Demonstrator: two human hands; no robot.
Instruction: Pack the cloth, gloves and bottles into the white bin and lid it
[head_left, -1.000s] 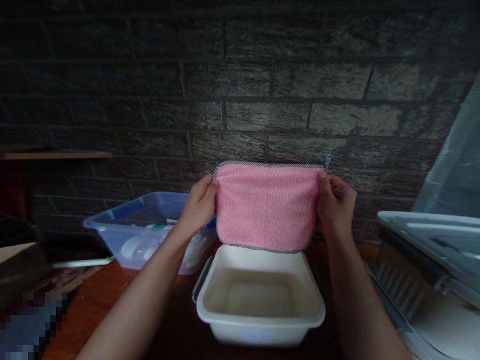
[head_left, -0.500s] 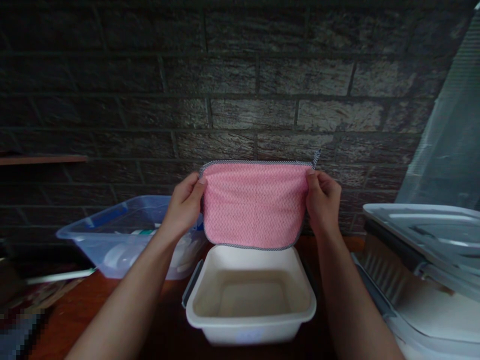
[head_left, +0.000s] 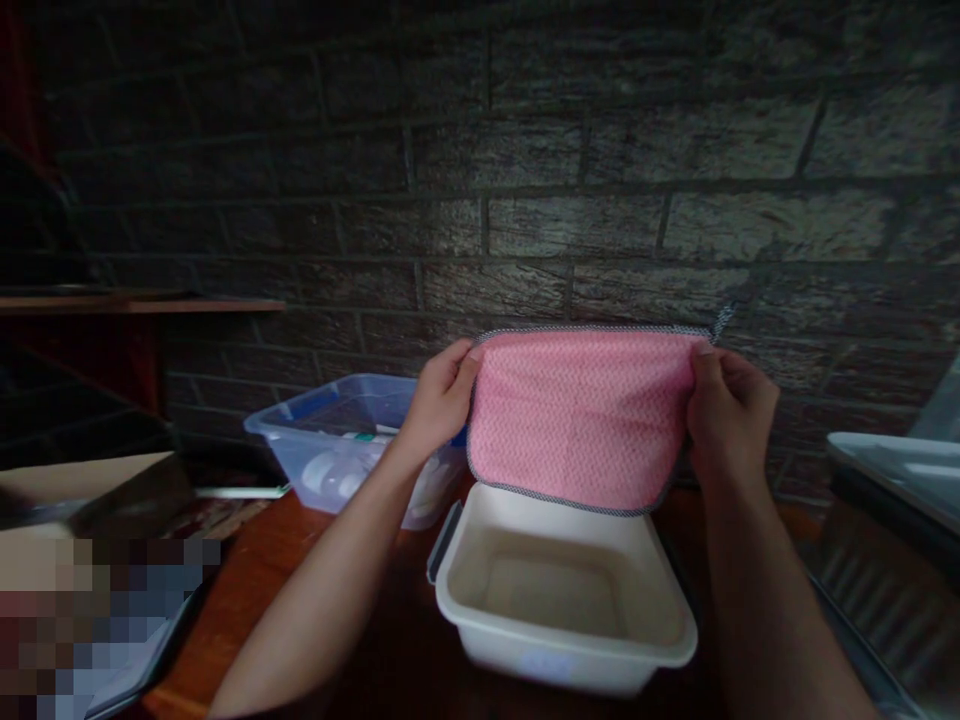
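I hold a pink waffle-weave cloth with a grey checked edge stretched upright between both hands. My left hand pinches its upper left corner and my right hand pinches its upper right corner. The cloth hangs just above the far rim of a white plastic tub, which stands open on the dark red table. Nothing shows inside the tub.
A clear blue-tinted plastic bin with white items inside stands left of the tub. A dark brick wall runs behind. A grey lidded container sits at the right edge, and a cardboard box at the left.
The view has swung to the left, so the cloth, tub and hands sit further right in the picture. The cloth stays stretched between both hands above the tub.
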